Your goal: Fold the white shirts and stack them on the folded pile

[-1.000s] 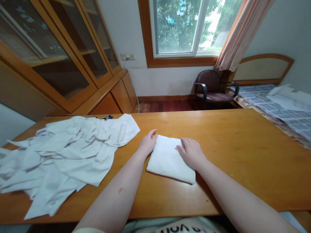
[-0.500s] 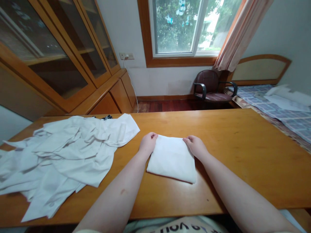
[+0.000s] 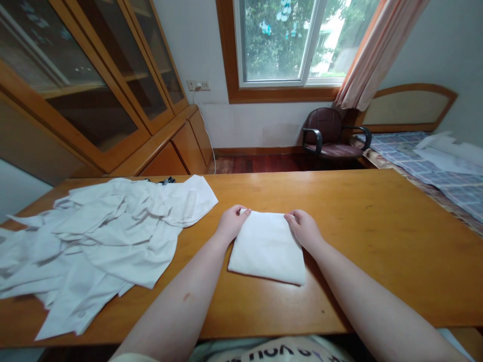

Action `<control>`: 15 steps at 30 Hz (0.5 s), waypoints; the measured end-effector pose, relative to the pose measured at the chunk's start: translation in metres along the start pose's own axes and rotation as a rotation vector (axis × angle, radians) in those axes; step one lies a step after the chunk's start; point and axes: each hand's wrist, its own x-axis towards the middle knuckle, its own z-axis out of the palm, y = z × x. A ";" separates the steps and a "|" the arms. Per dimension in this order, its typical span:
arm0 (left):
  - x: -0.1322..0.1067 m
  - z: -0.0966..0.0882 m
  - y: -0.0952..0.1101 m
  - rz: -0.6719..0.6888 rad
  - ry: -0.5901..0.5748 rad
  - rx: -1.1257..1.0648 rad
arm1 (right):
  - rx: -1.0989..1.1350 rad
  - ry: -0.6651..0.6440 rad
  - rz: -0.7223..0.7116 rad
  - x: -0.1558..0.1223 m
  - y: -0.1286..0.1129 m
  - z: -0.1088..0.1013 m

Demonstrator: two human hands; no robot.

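Observation:
A white cloth [image 3: 268, 249], folded into a compact, nearly square bundle, lies on the wooden table [image 3: 377, 241] in front of me. My left hand [image 3: 233, 223] pinches its far left corner, thumb on top. At the far right corner, my right hand [image 3: 303, 229] grips the edge between thumb and curled fingers. The fingertips under the cloth are hidden. Left of my left hand spreads a loose, crumpled heap of white garments [image 3: 124, 226], apart from the folded cloth.
Behind the heap lies a small dark patterned item [image 3: 166, 181]. A wooden cabinet [image 3: 151, 136] with glass doors stands at the left. Beyond the table are a brown armchair [image 3: 327, 133], a window [image 3: 279, 45] and a bed [image 3: 418, 151] with a checked cover.
My left thumb has shifted slightly right, further over the cloth's corner. My right hand and the folded cloth stay almost where they were; the view has shifted a little.

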 end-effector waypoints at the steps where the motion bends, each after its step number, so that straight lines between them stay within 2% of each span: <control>1: 0.000 0.000 0.000 -0.001 0.005 0.034 | -0.006 -0.009 0.008 0.000 -0.001 0.000; 9: 0.002 0.005 0.001 -0.054 0.035 0.101 | 0.024 -0.088 0.138 0.003 -0.005 -0.003; 15: 0.001 0.004 0.000 -0.058 0.009 0.156 | 0.000 -0.132 0.123 0.006 -0.001 -0.003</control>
